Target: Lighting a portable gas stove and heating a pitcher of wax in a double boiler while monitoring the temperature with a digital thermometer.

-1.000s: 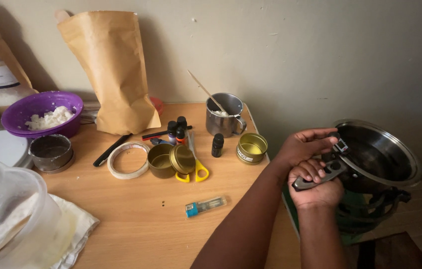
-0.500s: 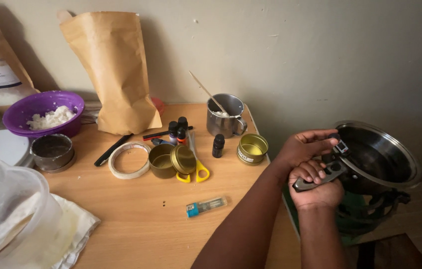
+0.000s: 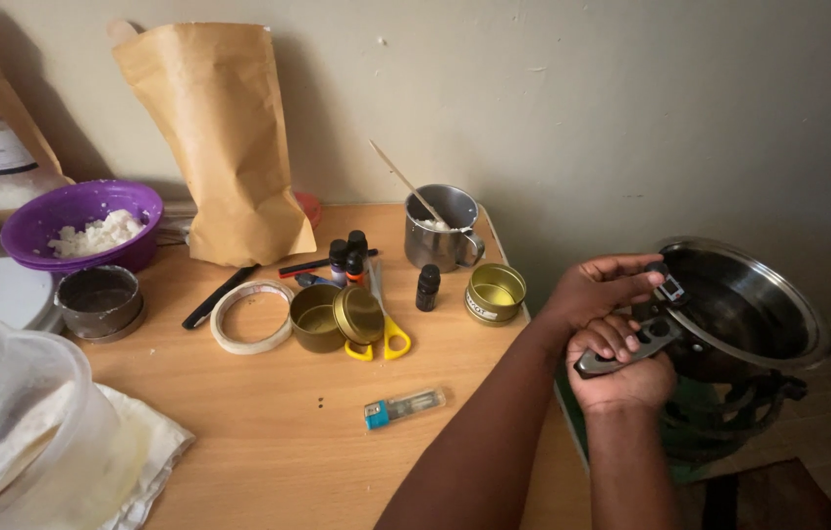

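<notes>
A steel pot sits on a green burner just off the right edge of the wooden table. My right hand is closed around the pot's grey handle. Just above it, my left hand reaches over, and its fingertips pinch a small piece where the handle meets the pot's rim. The inside of the pot looks dark; I cannot tell what is in it.
On the table lie a blue lighter, yellow-handled scissors, gold tins, small dark bottles, a steel mug with a stick, a tape ring, a purple bowl of white chunks, a brown paper bag and a plastic bag.
</notes>
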